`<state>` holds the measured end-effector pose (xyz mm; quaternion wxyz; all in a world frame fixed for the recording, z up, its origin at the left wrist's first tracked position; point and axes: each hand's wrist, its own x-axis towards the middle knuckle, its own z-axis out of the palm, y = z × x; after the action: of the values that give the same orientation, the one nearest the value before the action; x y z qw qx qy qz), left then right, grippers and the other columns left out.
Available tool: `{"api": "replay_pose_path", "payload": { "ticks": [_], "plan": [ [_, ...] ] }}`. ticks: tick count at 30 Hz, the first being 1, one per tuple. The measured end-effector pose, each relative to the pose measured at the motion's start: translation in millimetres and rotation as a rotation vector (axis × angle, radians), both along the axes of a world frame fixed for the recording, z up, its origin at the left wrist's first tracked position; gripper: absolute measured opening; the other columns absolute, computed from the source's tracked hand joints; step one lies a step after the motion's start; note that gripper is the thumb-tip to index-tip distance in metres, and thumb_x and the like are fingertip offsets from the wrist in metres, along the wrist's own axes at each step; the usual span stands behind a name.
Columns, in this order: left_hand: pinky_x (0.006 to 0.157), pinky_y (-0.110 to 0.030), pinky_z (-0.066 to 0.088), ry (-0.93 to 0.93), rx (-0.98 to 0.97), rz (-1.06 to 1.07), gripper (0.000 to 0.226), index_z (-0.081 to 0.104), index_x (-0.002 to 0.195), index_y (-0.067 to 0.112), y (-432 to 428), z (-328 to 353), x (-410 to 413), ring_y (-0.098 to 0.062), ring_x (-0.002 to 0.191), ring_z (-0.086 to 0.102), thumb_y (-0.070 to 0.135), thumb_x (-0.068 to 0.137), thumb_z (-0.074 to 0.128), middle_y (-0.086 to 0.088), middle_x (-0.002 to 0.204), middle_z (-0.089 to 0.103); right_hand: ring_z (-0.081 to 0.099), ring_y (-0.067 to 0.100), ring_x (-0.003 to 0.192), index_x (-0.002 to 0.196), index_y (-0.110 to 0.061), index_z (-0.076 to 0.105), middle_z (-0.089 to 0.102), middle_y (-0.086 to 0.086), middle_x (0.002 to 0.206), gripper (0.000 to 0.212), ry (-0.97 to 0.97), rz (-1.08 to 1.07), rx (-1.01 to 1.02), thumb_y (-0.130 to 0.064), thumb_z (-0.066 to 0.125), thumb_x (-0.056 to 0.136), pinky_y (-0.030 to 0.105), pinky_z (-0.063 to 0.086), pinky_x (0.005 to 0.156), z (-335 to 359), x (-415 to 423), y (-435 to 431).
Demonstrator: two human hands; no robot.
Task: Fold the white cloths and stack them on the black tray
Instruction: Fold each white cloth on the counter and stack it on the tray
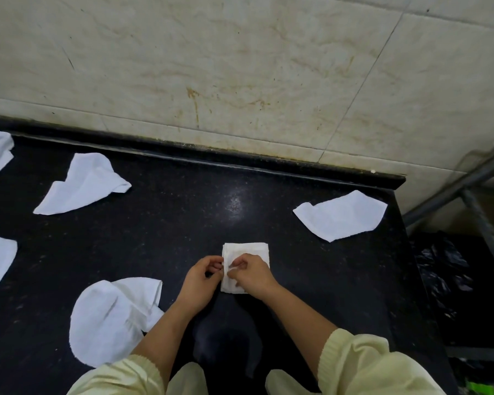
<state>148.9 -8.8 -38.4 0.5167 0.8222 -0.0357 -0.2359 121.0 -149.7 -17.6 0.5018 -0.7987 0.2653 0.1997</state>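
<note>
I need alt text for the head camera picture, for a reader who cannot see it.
A person's left hand and right hand pinch the left edge of a small folded white cloth on a black countertop. Five loose white cloths lie scattered around it, below a stained tiled wall.

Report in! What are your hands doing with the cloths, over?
Both pinching folded cloth edge: left hand, right hand. Five loose cloths waiting on counter. Nothing in the way.
</note>
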Motion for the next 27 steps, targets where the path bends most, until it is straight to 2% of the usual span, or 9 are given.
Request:
{"api": "replay_pose_path", "payload": {
  "ticks": [3, 5, 8, 11, 14, 18, 21, 23, 27],
  "plan": [
    [0.070, -0.011, 0.047, 0.035, 0.014, 0.047, 0.022, 0.066, 0.105, 0.017, -1.5, 4.7, -0.7, -0.009, 0.087, 0.063, 0.004, 0.090, 0.055, 0.001, 0.096, 0.068, 0.065, 0.016, 0.077, 0.112, -0.012, 0.063, 0.064, 0.000, 0.091, 0.026, -0.041, -0.049, 0.023, -0.015, 0.064, 0.087, 0.020, 0.050, 0.069, 10.8, 0.4, -15.9],
    [0.073, -0.019, 0.049, 0.028, 0.071, 0.121, 0.021, 0.068, 0.101, 0.018, -3.7, 9.0, -0.1, -0.011, 0.087, 0.065, 0.008, 0.090, 0.053, 0.002, 0.093, 0.070, 0.062, 0.011, 0.065, 0.102, -0.011, 0.067, 0.065, -0.002, 0.081, 0.017, -0.080, -0.136, 0.007, -0.011, 0.063, 0.086, 0.017, 0.047, 0.060, 17.4, 0.9, -35.5],
    [0.064, -0.019, 0.046, -0.023, 0.148, 0.187, 0.008, 0.066, 0.094, 0.017, -9.7, 18.4, -0.9, -0.014, 0.082, 0.064, 0.020, 0.090, 0.060, 0.004, 0.085, 0.068, 0.065, 0.017, 0.069, 0.086, -0.013, 0.068, 0.070, 0.005, 0.084, 0.006, -0.095, -0.257, -0.071, -0.012, 0.064, 0.082, 0.029, 0.055, 0.066, 21.7, -3.6, -65.7],
    [0.059, -0.019, 0.040, -0.031, 0.213, 0.113, 0.023, 0.060, 0.094, 0.018, -16.2, 20.4, -3.7, -0.013, 0.081, 0.060, 0.035, 0.083, 0.071, 0.002, 0.086, 0.063, 0.064, 0.015, 0.064, 0.088, -0.010, 0.067, 0.071, 0.006, 0.082, 0.011, -0.037, -0.258, -0.125, -0.017, 0.070, 0.081, 0.032, 0.055, 0.071, 18.3, -15.8, -77.2],
    [0.062, -0.021, 0.038, -0.025, 0.297, 0.050, 0.029, 0.056, 0.100, 0.016, -18.8, 18.4, -5.4, -0.014, 0.084, 0.056, 0.024, 0.079, 0.075, -0.003, 0.097, 0.062, 0.067, 0.018, 0.074, 0.085, -0.011, 0.064, 0.071, 0.005, 0.081, 0.020, -0.011, -0.194, -0.163, -0.024, 0.077, 0.076, 0.035, 0.056, 0.076, 6.7, -26.6, -69.9],
    [0.058, -0.015, 0.036, 0.007, 0.312, 0.018, 0.039, 0.057, 0.113, 0.012, -18.9, 22.4, -5.1, -0.013, 0.087, 0.053, 0.007, 0.077, 0.071, -0.003, 0.100, 0.059, 0.061, 0.016, 0.081, 0.091, -0.016, 0.056, 0.063, -0.001, 0.086, 0.026, 0.009, -0.146, -0.294, -0.026, 0.076, 0.077, 0.027, 0.046, 0.067, 1.6, -31.7, -54.1],
    [0.066, -0.020, 0.041, 0.032, 0.345, -0.004, 0.048, 0.055, 0.120, 0.011, -19.1, 24.9, -3.3, -0.013, 0.091, 0.051, -0.002, 0.075, 0.066, -0.005, 0.105, 0.059, 0.063, 0.020, 0.087, 0.095, -0.016, 0.057, 0.066, 0.003, 0.093, 0.027, 0.010, -0.150, -0.336, -0.022, 0.075, 0.076, 0.032, 0.052, 0.073, 4.4, -27.7, -47.9],
    [0.072, -0.025, 0.043, 0.055, 0.363, -0.008, 0.051, 0.054, 0.123, 0.011, -20.1, 25.5, -2.1, -0.014, 0.092, 0.050, -0.005, 0.075, 0.063, -0.003, 0.104, 0.057, 0.063, 0.021, 0.088, 0.097, -0.013, 0.058, 0.066, 0.004, 0.095, 0.027, 0.021, -0.161, -0.331, -0.018, 0.073, 0.076, 0.032, 0.052, 0.073, 4.4, -26.0, -46.4],
    [0.070, -0.026, 0.043, 0.182, 0.325, 0.057, 0.048, 0.052, 0.122, 0.010, -24.2, 31.3, -0.3, -0.017, 0.090, 0.054, 0.003, 0.077, 0.066, -0.002, 0.099, 0.055, 0.062, 0.020, 0.090, 0.104, -0.010, 0.059, 0.066, 0.006, 0.098, 0.028, 0.009, -0.214, -0.280, -0.013, 0.070, 0.078, 0.027, 0.049, 0.071, 0.9, -27.6, -42.8]
  ]
}}
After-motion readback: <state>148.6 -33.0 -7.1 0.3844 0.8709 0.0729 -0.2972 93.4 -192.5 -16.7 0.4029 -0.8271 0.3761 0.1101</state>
